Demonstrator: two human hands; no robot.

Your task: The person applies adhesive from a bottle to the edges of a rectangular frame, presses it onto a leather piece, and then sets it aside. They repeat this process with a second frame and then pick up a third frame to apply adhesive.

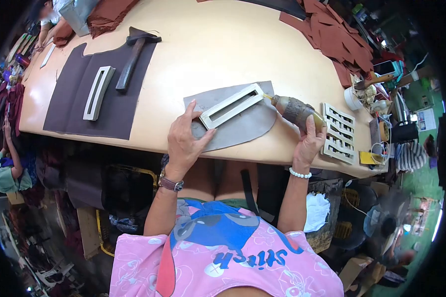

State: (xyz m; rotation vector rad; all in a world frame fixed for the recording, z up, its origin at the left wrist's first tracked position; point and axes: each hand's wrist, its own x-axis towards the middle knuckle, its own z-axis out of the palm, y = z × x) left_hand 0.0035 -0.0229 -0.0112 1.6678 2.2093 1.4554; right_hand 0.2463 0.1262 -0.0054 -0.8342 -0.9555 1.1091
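A pale, smooth worktop (203,44) spreads across the view, curved by the wide lens, in a crowded workroom with a green floor (418,171) on the right. One person (48,19) is at the far left corner and another (6,174) sits beyond the left side. A dark sheet (72,101) on the left carries a hammer (132,62) and a second slotted frame (104,94). Reddish-brown pieces (327,37) lie heaped at the far right, with a white tub (352,100) nearer, at the right side.

The near edge runs just beside the rounded border of a grey sheet (248,129). Bare surface lies between the two sheets and widens beyond the grey one; on the right, room is tighter, with a group of slotted frames (340,119) close to the right hand (309,143).

The left hand (183,141) is partly open, its thumb and index finger set at the near left end of a pale slotted frame (235,113), which lies slantwise over the grey sheet. The right hand is closed around the base of a brown-wrapped bottle (296,111), tipped so its thin yellowish nozzle (267,96) points at the frame's far right end. The tip seems to touch or nearly touch there, though it is too small to be sure.
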